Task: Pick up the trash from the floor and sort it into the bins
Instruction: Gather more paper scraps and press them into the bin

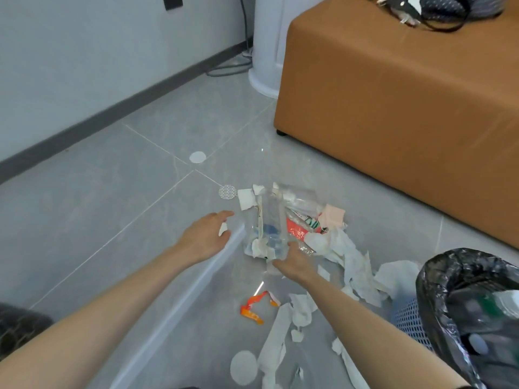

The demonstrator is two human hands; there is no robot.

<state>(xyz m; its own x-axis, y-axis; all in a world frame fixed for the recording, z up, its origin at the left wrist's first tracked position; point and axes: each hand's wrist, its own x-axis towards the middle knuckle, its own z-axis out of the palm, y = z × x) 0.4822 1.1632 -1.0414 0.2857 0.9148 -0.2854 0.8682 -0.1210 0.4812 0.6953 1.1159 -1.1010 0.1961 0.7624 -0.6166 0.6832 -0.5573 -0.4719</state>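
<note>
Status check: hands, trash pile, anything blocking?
Right hand gripping clear plastic bag; left hand open beside it. Tissue scraps and orange wrapper on floor. Black-lined bin at right, unobstructed.

Both forearms are bare to the elbow, with no sleeves visible. The left hand (pixel 206 237) and the right hand (pixel 295 265) carry no gloves, rings or watch.

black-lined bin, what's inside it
The black-lined bin holds what looks like a clear plastic bottle and blurred pale items. The liner folds and frame edge hide anything deeper.
</note>
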